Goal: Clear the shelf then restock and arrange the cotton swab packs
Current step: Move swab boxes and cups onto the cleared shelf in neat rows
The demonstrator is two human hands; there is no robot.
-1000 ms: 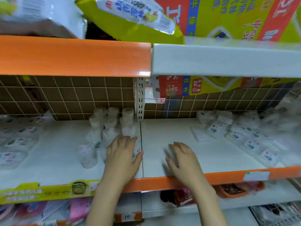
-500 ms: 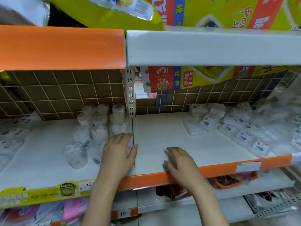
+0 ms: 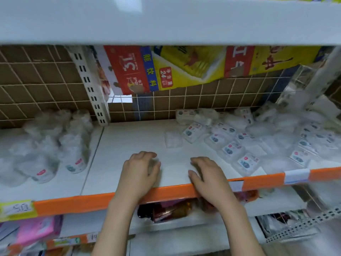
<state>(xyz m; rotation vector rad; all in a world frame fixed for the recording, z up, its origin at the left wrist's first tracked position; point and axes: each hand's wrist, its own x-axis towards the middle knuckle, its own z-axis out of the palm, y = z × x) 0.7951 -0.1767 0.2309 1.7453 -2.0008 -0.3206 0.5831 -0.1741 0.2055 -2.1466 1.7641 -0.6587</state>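
The white shelf (image 3: 129,143) has an orange front lip. Several flat clear cotton swab packs (image 3: 230,149) with red and blue labels lie scattered over its right part. Round clear tubs of cotton swabs (image 3: 74,159) stand in a cluster on the neighbouring shelf board to the left. My left hand (image 3: 140,172) rests on the bare board near the front edge, fingers loosely bent, holding nothing. My right hand (image 3: 206,176) rests beside it over the orange lip, fingers spread, also holding nothing. Both hands are apart from the packs.
A white shelf (image 3: 166,19) hangs close overhead. A wire grid back panel (image 3: 46,84) and a slotted upright (image 3: 90,87) stand behind. Red and yellow cartons (image 3: 184,69) show behind the grid. Below are lower shelves with dark snack packs (image 3: 171,209) and pink packs (image 3: 36,230).
The view has swung right and closer. My left hand has moved off the round tubs onto the bare right-hand board, next to my right hand.
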